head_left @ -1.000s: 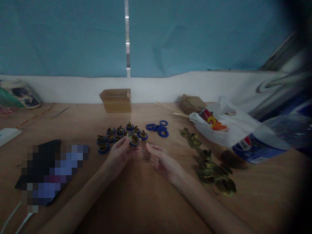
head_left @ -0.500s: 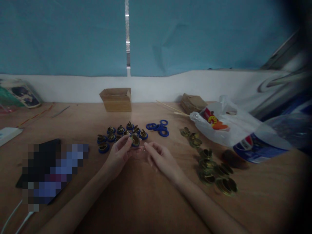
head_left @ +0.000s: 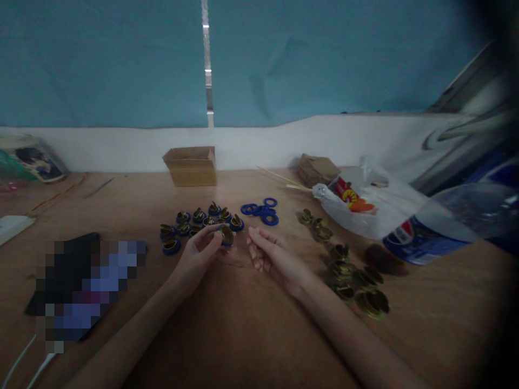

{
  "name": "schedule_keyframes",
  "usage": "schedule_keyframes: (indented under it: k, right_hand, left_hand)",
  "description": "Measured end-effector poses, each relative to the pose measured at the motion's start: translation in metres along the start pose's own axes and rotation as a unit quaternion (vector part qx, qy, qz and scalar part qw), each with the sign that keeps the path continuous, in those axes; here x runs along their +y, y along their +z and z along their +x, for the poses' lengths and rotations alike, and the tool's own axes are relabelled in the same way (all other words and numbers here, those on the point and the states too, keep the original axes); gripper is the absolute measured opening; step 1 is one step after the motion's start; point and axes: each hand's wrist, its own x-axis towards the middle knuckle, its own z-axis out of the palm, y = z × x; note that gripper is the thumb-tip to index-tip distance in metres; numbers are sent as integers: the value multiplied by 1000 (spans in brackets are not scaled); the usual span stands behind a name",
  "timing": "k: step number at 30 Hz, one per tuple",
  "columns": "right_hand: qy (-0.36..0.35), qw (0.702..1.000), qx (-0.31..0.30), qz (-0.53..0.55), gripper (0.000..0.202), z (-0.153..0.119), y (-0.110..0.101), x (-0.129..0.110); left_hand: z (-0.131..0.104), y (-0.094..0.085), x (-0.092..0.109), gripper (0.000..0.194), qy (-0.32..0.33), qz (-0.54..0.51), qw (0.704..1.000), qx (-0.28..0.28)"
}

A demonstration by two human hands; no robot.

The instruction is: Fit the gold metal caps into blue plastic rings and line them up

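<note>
Nearest the desk's front edge, toward its left corner, lay a dark flat object [head_left: 81, 286], its surface blurred, with white cables [head_left: 24, 362] beside it. Both forearms reached in over the bare brown wooden desk [head_left: 251, 335]. The left hand [head_left: 198, 254] was raised just above the desktop, its fingertips [head_left: 214, 237] closed round a small blue-rimmed, brass-coloured round cap [head_left: 225, 236]; the cap sat at the tips of thumb and forefinger, tilted with its gold face toward the right hand. The right hand [head_left: 273, 258] lay beside it with fingers loosely extended and holding nothing, its fingertips near the cap but apart from it. To the right of that hand a scatter of brass-coloured round metal lids [head_left: 352, 281] ran toward the desk's right edge. Just beyond the left hand stood a cluster of blue-rimmed brass caps [head_left: 194, 221], and beyond the right hand a few loose blue rubber rings [head_left: 261, 209]. Farther right lay a translucent plastic bag [head_left: 377, 210] with printed packaging inside. At the desk's far edge stood a small open cardboard box [head_left: 190, 166], a flattened brown carton [head_left: 316, 170] and thin wooden sticks [head_left: 284, 181].
</note>
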Motion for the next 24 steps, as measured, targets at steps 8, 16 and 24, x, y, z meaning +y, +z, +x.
schedule_keyframes:
  k: [8,16,24]
  right_hand:
    - [-16,998,-57,-16,26,-2,0,5]
    - [8,997,-65,30,32,1,3,6]
    - [10,998,-64,5,27,3,0,10]
  left_hand:
    - [-3,3,-5,38,-19,71,995,-72]
    - [-3,7,-6,39,-36,92,991,-92]
    - [-6,10,-5,36,-46,105,985,-131]
